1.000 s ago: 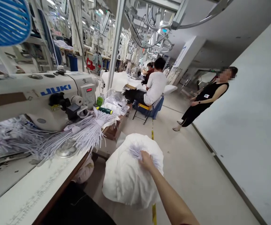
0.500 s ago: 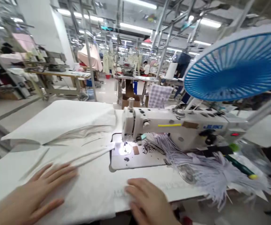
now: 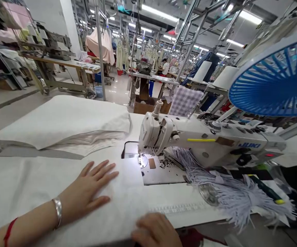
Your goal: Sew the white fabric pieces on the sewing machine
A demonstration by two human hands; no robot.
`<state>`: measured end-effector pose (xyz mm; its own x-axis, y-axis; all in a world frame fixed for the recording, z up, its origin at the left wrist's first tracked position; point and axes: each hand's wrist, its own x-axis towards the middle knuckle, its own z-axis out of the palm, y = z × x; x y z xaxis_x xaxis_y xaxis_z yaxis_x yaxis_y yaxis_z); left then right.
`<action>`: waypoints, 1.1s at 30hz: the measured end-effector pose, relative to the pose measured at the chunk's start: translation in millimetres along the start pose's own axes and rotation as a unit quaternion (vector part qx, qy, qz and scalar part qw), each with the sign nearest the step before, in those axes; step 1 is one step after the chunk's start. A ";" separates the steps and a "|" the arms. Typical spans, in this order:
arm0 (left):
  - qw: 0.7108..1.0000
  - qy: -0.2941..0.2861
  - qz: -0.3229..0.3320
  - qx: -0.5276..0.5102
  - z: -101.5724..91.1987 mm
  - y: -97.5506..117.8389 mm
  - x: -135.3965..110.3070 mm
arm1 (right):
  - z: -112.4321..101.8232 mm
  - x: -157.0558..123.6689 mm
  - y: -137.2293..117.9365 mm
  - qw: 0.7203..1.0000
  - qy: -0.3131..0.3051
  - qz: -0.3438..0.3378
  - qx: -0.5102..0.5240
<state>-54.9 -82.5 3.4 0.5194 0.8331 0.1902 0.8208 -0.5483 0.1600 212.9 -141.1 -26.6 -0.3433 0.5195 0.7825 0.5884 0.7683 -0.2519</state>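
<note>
My left hand (image 3: 94,188) lies flat with spread fingers on a sheet of white fabric (image 3: 68,175). A bracelet and a red cord circle that wrist. The fabric's right edge now reaches the needle area of the white sewing machine (image 3: 179,133), over the left part of its metal needle plate (image 3: 164,175). At the table's front edge my right hand (image 3: 158,230) has its fingers curled at the fabric's near right corner; the fingertips are partly hidden. A stack of white fabric pieces (image 3: 61,120) lies behind, to the left of the machine.
A bundle of pale strips (image 3: 236,192) lies under and beside the machine arm, near a clear round dish (image 3: 208,194) and a green-handled tool (image 3: 266,188). A ruler scale (image 3: 181,208) runs along the table front. A blue fan (image 3: 277,82) stands at the upper right.
My left hand has slid right and forward with the white fabric, which now covers part of the needle plate. My right hand has moved slightly nearer and curled more. The camera view has shifted.
</note>
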 end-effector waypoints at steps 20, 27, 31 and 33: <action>0.984 -0.008 -0.100 -0.145 16.2 35.9 108.0 | -9.7 47.9 32.3 0.942 -0.208 0.242 0.104; 0.983 0.016 -0.101 -0.150 21.7 31.3 117.7 | 11.3 80.6 60.5 0.927 -0.189 0.322 0.043; 0.982 0.038 -0.105 -0.149 23.6 27.0 121.2 | 16.7 77.8 60.4 0.936 -0.232 0.261 -0.043; 0.982 0.041 -0.102 -0.151 23.4 25.2 122.8 | 17.0 74.2 59.8 0.937 -0.234 0.249 -0.074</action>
<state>35.2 7.7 8.1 0.3209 0.9257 0.2005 0.7911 -0.3783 0.4806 210.2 -50.2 6.7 -0.2625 0.9335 0.2443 0.8442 0.3448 -0.4104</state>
